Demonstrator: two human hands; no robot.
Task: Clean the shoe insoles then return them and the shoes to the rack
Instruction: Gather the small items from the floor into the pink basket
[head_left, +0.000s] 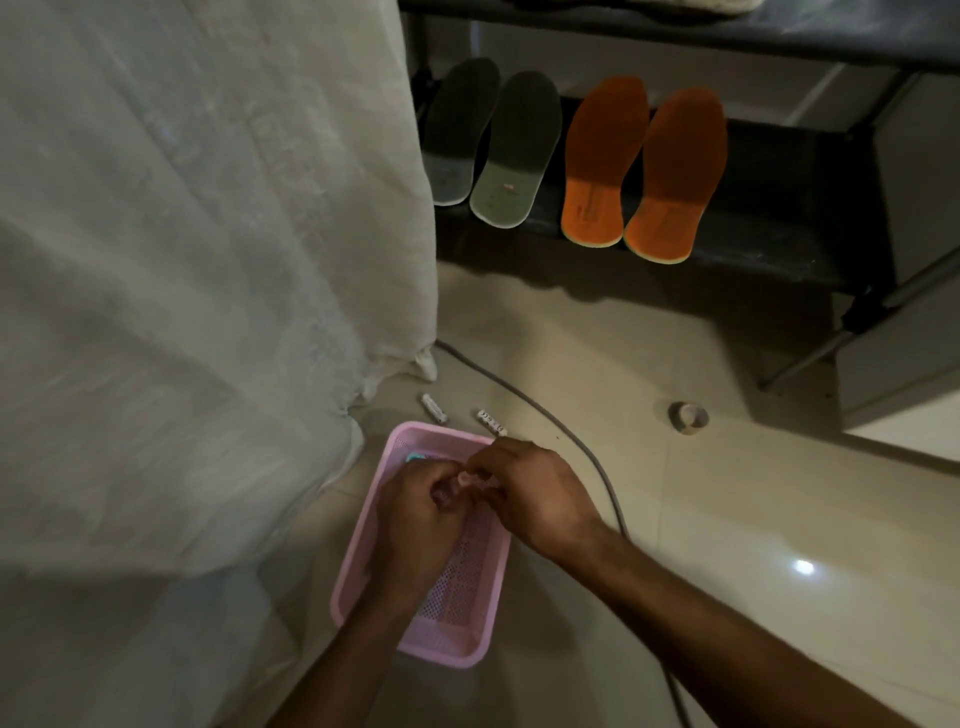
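Head view: orange insoles (644, 166), upturned, side-by-side.

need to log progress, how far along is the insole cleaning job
Looks done: four insoles, a grey pair and an orange pair, lean on the rack's lower shelf. In hand: both hands, left and right, hold a small blurred item over the pink basket. Left: no shoes visible on that shelf, so returning them seems outstanding.

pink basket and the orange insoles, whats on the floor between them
Head view: two small white tubes by the pink basket, a grey cable, then bare tile up to the orange insoles.
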